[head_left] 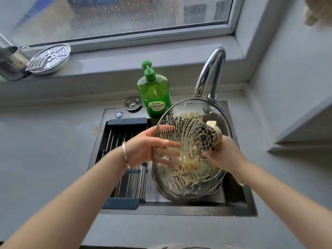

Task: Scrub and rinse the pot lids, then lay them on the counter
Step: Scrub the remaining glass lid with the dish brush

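Leaning over the sink, a soapy lid touches the brush.

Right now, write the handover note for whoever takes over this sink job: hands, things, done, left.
Left hand: fingers straight and spread, steadying the glass lid at its left rim, tilted over the sink.
Right hand: grips the scrub pad, pressed on the lid's face.
Done: the lid is streaked with suds.
Left: finish scrubbing, rinse under the faucet (no water visibly running), then lay it on the counter.
A second rim shows beneath the lid; I cannot tell what it belongs to.
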{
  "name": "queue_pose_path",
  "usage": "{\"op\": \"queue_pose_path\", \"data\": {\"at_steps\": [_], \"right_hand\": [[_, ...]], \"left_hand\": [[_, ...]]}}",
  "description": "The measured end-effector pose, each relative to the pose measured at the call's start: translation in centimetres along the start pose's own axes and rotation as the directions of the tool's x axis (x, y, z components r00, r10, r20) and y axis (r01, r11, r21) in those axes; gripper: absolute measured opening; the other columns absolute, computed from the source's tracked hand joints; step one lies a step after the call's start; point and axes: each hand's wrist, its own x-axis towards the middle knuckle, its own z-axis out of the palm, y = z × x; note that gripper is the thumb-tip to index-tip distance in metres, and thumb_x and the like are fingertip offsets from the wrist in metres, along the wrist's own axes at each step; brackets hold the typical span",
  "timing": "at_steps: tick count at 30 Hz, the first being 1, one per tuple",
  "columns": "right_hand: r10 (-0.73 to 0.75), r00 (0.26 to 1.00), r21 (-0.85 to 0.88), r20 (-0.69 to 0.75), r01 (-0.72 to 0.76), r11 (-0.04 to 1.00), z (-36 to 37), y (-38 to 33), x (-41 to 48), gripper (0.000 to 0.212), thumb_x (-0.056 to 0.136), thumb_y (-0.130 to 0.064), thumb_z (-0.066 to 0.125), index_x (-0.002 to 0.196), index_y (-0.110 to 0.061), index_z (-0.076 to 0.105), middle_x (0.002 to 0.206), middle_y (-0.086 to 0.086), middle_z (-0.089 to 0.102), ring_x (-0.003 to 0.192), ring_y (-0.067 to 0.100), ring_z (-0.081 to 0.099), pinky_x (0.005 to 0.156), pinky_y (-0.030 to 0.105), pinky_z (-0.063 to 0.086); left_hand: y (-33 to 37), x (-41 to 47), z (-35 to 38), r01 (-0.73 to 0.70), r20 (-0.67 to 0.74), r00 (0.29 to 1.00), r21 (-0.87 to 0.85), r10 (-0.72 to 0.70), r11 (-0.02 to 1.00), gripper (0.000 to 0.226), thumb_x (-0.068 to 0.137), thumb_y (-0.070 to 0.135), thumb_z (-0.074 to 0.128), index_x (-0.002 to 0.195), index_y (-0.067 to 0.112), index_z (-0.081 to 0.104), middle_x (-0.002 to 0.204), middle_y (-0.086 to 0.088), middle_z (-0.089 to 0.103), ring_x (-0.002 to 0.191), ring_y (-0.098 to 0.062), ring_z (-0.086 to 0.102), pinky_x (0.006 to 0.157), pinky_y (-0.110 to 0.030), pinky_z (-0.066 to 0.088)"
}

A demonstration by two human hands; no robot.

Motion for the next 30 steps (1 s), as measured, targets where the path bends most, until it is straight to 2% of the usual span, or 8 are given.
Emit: {"op": "queue_pose_path", "data": {"at_steps": [4, 8, 12, 14, 18, 22, 26, 30], "right_hand": [[-0.023, 0.998, -0.029, 0.051, 0.025, 0.999, 0.1, -0.3, -0.1, 0.02, 0.082, -0.003, 0.055, 0.063, -0.01, 0.056, 0.067, 0.002, 0.061, 0.065, 0.016, 0.056, 0.056, 0.02, 0.044], [0.087, 0.987, 0.033, 0.132, -0.092, 0.995, -0.4, 0.8, 0.2, 0.012, 0.082, -0.02, 0.066, 0.081, -0.027, 0.057, 0.083, -0.01, 0.062, 0.08, 0.008, 0.058, 0.065, 0.016, 0.041], [0.251, 0.957, -0.09, 0.143, -0.24, 0.967, -1.6, 2.4, 0.7, 0.085, 0.072, -0.07, 0.056, 0.142, -0.032, 0.027, 0.133, -0.006, 0.049, 0.12, 0.019, 0.05, 0.098, 0.038, 0.042], [0.287, 0.953, -0.084, 0.093, -0.28, 0.956, -1.4, 3.0, 1.3, 0.075, 0.083, -0.071, 0.034, 0.146, -0.038, 0.013, 0.149, -0.005, 0.035, 0.133, 0.024, 0.037, 0.105, 0.043, 0.033], [0.126, 0.991, -0.192, 0.039, -0.116, 0.975, 0.3, 0.8, 0.9, 0.046, 0.096, -0.049, 0.033, 0.14, -0.038, 0.029, 0.128, 0.0, 0.057, 0.112, 0.023, 0.055, 0.09, 0.038, 0.046], [-0.139, 0.981, 0.034, 0.132, 0.136, 0.99, 1.7, -2.0, -0.9, 0.044, 0.091, -0.036, 0.054, 0.133, -0.033, 0.044, 0.085, -0.015, 0.055, 0.069, 0.004, 0.051, 0.074, 0.032, 0.05], [0.168, 0.983, 0.071, -0.067, -0.163, 0.984, 0.1, 0.9, 1.9, 0.045, 0.091, -0.041, 0.051, 0.134, -0.029, 0.046, 0.116, -0.008, 0.057, 0.111, 0.015, 0.052, 0.084, 0.031, 0.042], [-0.1, 0.995, 0.103, 0.027, 0.097, 0.99, 2.1, -1.3, -1.0, 0.05, 0.09, -0.036, 0.056, 0.138, -0.031, 0.041, 0.117, -0.019, 0.053, 0.102, 0.004, 0.052, 0.078, 0.023, 0.045]], "left_hand": [[-0.3, -0.4, 0.3, 0.034, 0.252, 0.967, 0.007, -0.035, 0.999, 0.083, 0.071, -0.018, 0.048, 0.132, 0.038, 0.041, 0.122, -0.031, 0.056, 0.107, -0.044, 0.059, 0.081, -0.055, 0.053], [-2.5, -0.8, 1.3, 0.008, 0.18, 0.984, -0.112, 0.012, 0.994, 0.094, 0.064, -0.022, 0.042, 0.133, 0.04, 0.039, 0.123, -0.033, 0.054, 0.108, -0.048, 0.057, 0.088, -0.06, 0.045], [-4.1, -1.4, 1.2, 0.016, 0.121, 0.993, -0.219, 0.011, 0.976, 0.095, 0.06, -0.022, 0.038, 0.136, 0.035, 0.034, 0.122, -0.033, 0.055, 0.105, -0.048, 0.058, 0.079, -0.053, 0.054], [-4.4, -1.6, 1.4, 0.024, 0.089, 0.996, -0.275, 0.001, 0.961, 0.1, 0.056, -0.022, 0.035, 0.137, 0.035, 0.033, 0.12, -0.034, 0.056, 0.103, -0.049, 0.059, 0.073, -0.05, 0.057], [-4.5, -1.8, 2.1, -0.016, 0.011, 1.0, -0.216, 0.019, 0.976, 0.099, 0.051, -0.021, 0.035, 0.132, 0.035, 0.04, 0.116, -0.031, 0.06, 0.101, -0.048, 0.06, 0.074, -0.053, 0.056], [-4.8, -2.1, 2.7, -0.085, -0.073, 0.995, -0.169, 0.073, 0.982, 0.1, 0.047, -0.022, 0.032, 0.133, 0.029, 0.044, 0.114, -0.021, 0.065, 0.103, -0.039, 0.063, 0.08, -0.054, 0.054], [-4.7, -2.8, 2.7, -0.099, -0.061, 0.994, -0.193, 0.089, 0.976, 0.103, 0.045, -0.022, 0.03, 0.134, 0.028, 0.041, 0.112, -0.021, 0.066, 0.107, -0.041, 0.06, 0.084, -0.06, 0.049], [-4.5, -2.8, 2.9, -0.089, -0.109, 0.991, -0.155, 0.073, 0.984, 0.1, 0.044, -0.021, 0.031, 0.132, 0.023, 0.045, 0.109, -0.022, 0.066, 0.102, -0.041, 0.063, 0.079, -0.056, 0.053]]}}
